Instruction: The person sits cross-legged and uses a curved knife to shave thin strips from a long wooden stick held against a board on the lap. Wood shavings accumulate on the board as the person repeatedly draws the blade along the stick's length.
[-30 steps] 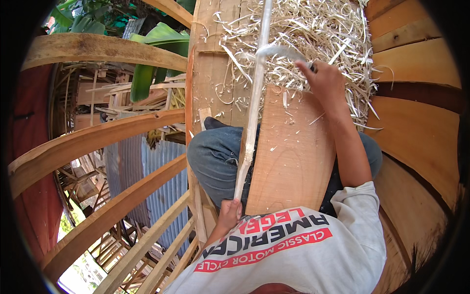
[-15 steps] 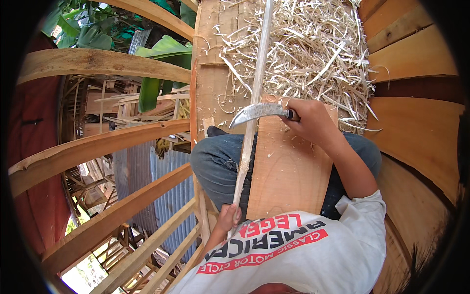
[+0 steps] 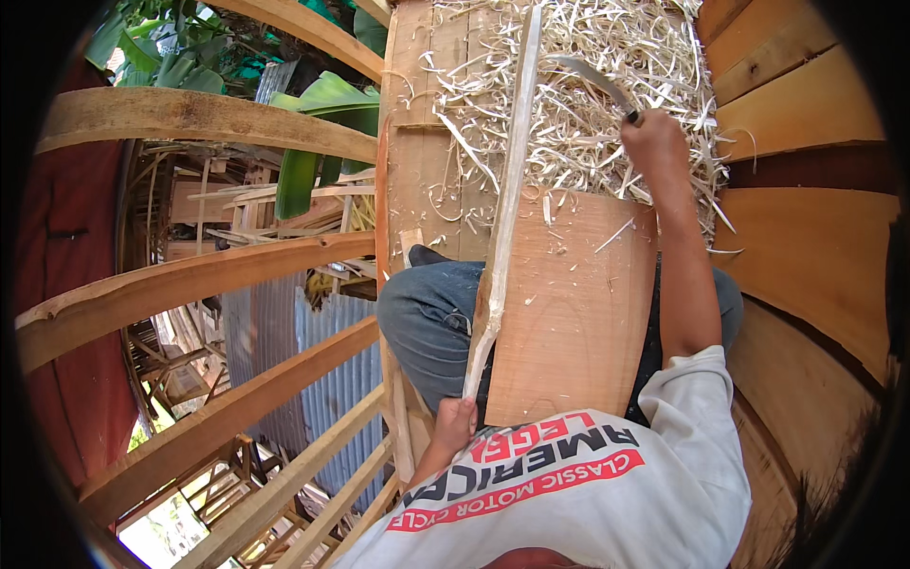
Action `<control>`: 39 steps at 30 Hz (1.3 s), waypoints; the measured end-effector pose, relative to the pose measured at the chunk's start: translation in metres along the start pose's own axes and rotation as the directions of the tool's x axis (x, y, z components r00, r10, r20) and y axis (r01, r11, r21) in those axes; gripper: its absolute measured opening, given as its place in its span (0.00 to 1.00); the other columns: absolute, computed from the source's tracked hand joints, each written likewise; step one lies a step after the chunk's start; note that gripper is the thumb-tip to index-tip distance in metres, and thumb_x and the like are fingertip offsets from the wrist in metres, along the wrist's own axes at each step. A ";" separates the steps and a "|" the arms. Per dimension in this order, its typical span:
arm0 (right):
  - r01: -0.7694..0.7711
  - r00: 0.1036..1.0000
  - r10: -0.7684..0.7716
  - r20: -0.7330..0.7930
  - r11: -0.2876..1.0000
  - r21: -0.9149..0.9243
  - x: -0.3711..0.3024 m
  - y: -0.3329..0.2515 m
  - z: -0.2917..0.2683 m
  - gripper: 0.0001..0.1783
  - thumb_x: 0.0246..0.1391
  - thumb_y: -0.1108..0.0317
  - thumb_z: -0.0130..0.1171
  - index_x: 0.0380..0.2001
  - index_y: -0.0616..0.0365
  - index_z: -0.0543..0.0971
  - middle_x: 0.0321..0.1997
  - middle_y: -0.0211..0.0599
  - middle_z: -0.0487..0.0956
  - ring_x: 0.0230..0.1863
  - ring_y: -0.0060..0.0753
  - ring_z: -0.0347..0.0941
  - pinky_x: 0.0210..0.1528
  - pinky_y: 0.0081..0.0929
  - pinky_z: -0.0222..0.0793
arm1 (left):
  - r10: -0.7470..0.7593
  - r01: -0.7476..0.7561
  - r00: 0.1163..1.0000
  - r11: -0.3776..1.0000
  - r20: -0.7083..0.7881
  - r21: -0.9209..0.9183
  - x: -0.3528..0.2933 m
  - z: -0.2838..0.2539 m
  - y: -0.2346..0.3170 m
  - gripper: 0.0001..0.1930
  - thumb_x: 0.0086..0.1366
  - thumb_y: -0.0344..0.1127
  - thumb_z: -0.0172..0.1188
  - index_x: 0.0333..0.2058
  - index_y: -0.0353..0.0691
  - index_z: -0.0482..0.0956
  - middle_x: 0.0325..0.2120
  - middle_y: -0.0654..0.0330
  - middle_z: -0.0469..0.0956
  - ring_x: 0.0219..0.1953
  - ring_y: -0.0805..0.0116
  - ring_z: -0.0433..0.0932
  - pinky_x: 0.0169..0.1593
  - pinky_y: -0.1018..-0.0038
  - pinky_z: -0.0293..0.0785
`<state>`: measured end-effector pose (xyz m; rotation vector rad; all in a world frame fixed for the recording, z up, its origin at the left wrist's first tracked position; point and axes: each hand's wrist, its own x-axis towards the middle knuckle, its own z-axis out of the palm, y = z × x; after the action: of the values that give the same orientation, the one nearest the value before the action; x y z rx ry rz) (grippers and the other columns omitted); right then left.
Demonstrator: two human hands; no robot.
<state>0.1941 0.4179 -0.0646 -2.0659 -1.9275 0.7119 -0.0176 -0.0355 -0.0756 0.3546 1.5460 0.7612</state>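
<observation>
A long pale wooden stick [image 3: 509, 194] runs from my lap toward the far end of the plank floor. Its near end is gripped in my closed left hand [image 3: 457, 420]. My right hand [image 3: 654, 144] is wrapped round the dark handle of a curved knife [image 3: 599, 82]. The sickle-like blade hangs over the heap of shavings, right of the stick and apart from it. A flat wooden board [image 3: 573, 303] lies across my lap, and the stick passes along its left edge.
Curled wood shavings [image 3: 607, 142] cover much of the plank floor [image 3: 417, 161] ahead. Wooden rails [image 3: 209, 284] stand along the left, with corrugated metal sheets [image 3: 336, 346] beyond them. A plank wall [image 3: 796, 256] closes off the right side. My bent knee [image 3: 427, 313] lies left of the board.
My right hand has moved forward with the knife, from over the stick to above the shavings. The stick has shifted slightly right and turned a little, still held by my left hand.
</observation>
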 end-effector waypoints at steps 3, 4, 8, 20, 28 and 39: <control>0.045 0.987 -0.047 -0.151 0.999 -0.018 0.014 0.023 -0.009 0.20 0.51 0.55 0.56 0.20 0.64 0.80 0.19 0.50 0.78 0.24 0.53 0.76 0.30 0.42 0.71 | 0.014 -0.014 1.000 1.000 -0.011 -0.011 0.004 -0.008 -0.006 0.29 0.68 0.54 0.48 0.13 0.40 0.66 0.07 0.67 0.64 0.09 0.79 0.62 0.14 0.81 0.55; 0.042 0.994 -0.037 -0.101 0.998 0.044 -0.002 0.018 -0.012 0.20 0.50 0.55 0.57 0.19 0.64 0.79 0.18 0.50 0.77 0.23 0.52 0.76 0.30 0.41 0.70 | -0.002 0.002 1.000 1.000 -0.020 -0.026 0.001 -0.007 -0.005 0.29 0.68 0.54 0.48 0.13 0.40 0.66 0.07 0.67 0.64 0.09 0.79 0.62 0.14 0.80 0.56; 0.455 0.889 -0.455 0.060 0.890 0.009 -0.084 -0.010 0.010 0.20 0.48 0.54 0.61 0.13 0.59 0.75 0.13 0.44 0.73 0.18 0.48 0.73 0.25 0.40 0.69 | 0.032 -0.032 0.996 0.999 -0.088 -0.007 -0.002 0.002 -0.003 0.27 0.68 0.51 0.51 0.13 0.40 0.67 0.07 0.68 0.64 0.10 0.81 0.61 0.15 0.80 0.55; 0.489 0.862 -0.501 -0.079 0.862 -0.129 -0.073 -0.023 0.054 0.04 0.36 0.65 0.62 0.18 0.52 0.80 0.16 0.40 0.77 0.20 0.42 0.76 0.27 0.37 0.72 | 0.072 -0.062 0.988 0.995 -0.137 0.079 0.003 0.008 -0.003 0.28 0.67 0.50 0.53 0.13 0.37 0.68 0.09 0.68 0.65 0.15 0.81 0.62 0.18 0.76 0.56; 0.432 0.883 -0.454 -0.118 0.885 -0.173 -0.060 -0.035 0.061 0.05 0.35 0.64 0.62 0.19 0.52 0.80 0.18 0.41 0.78 0.22 0.44 0.76 0.28 0.38 0.72 | 0.090 -0.077 0.984 0.993 -0.151 0.089 0.004 0.011 0.001 0.28 0.68 0.50 0.52 0.15 0.34 0.69 0.10 0.69 0.61 0.17 0.80 0.58 0.20 0.73 0.55; -0.030 0.974 -0.033 -0.224 0.962 -0.272 0.060 0.014 0.008 0.17 0.47 0.60 0.56 0.27 0.66 0.81 0.25 0.53 0.80 0.32 0.53 0.78 0.37 0.42 0.71 | 0.077 -0.063 0.989 0.992 -0.127 0.111 0.005 0.001 -0.014 0.30 0.64 0.55 0.57 0.15 0.32 0.69 0.11 0.69 0.60 0.19 0.81 0.58 0.19 0.73 0.56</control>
<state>0.2034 0.4737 -0.0899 -2.1890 -1.9856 0.2012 -0.0140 -0.0421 -0.0884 0.4472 1.7098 0.7712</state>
